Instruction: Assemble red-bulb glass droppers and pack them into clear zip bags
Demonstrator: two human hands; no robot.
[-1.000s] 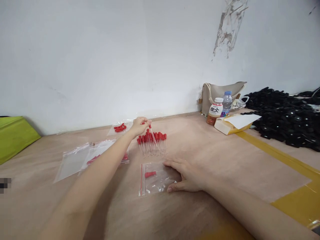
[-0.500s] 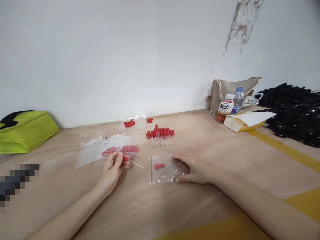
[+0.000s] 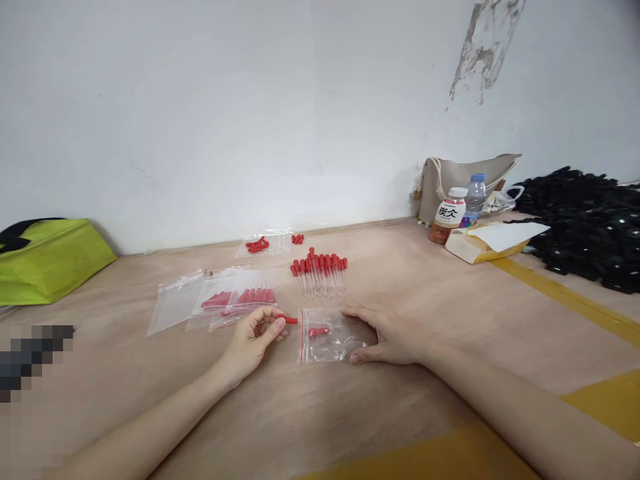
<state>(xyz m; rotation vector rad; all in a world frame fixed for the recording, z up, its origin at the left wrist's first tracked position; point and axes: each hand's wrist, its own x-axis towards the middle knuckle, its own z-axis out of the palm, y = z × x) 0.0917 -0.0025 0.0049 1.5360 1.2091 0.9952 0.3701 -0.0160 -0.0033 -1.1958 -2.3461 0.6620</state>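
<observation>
My left hand [image 3: 257,340] pinches a dropper by the end of its red rubber bulb [image 3: 290,320]. The dropper's glass tube points right, at the red-lined opening of a clear zip bag [image 3: 330,353]; the tube itself is hard to make out against the plastic. Another dropper with a red bulb [image 3: 319,331] lies inside that bag. My right hand [image 3: 383,337] lies with thumb and fingers spread across the bag's right edge, touching it. Beyond the bag, several red-bulbed droppers [image 3: 320,267] are laid out in a cluster.
At left lie filled zip bags [image 3: 257,295] and a flat zip bag [image 3: 175,303]. Loose red bulbs [image 3: 257,245] are near the wall. A green bag [image 3: 55,260] stands far left; bottles [image 3: 449,217], an opened carton [image 3: 493,243] and a black heap [image 3: 590,227] are at right.
My left hand has moved right with the dropper, bringing its tube to the bag's opening. My right hand has stayed at the bag's right edge.
</observation>
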